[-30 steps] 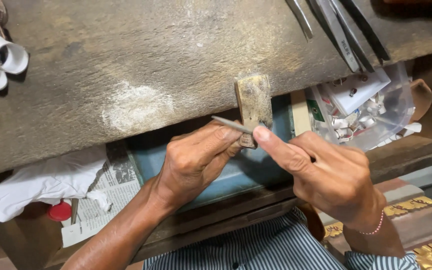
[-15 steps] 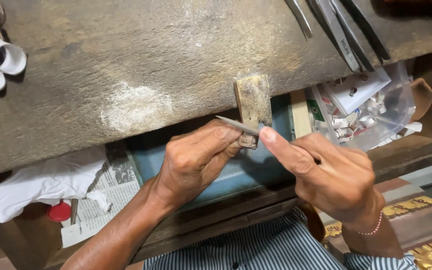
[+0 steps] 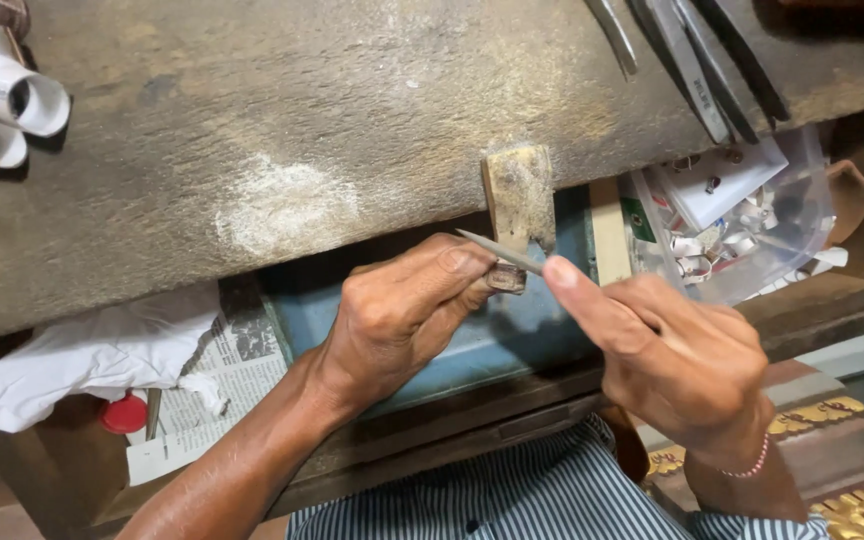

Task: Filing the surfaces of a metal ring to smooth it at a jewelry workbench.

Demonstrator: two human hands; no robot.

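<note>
Presently I file: my left hand (image 3: 402,320) pinches a small metal ring (image 3: 505,278) against the wooden bench peg (image 3: 519,195); my right hand (image 3: 672,355) grips the needle file (image 3: 497,252). Next stroke likely needs steady pressure.

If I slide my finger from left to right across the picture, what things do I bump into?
Curled metal strips → white cloth → red cap → left hand → wooden peg → right hand → clear plastic bag.
</note>
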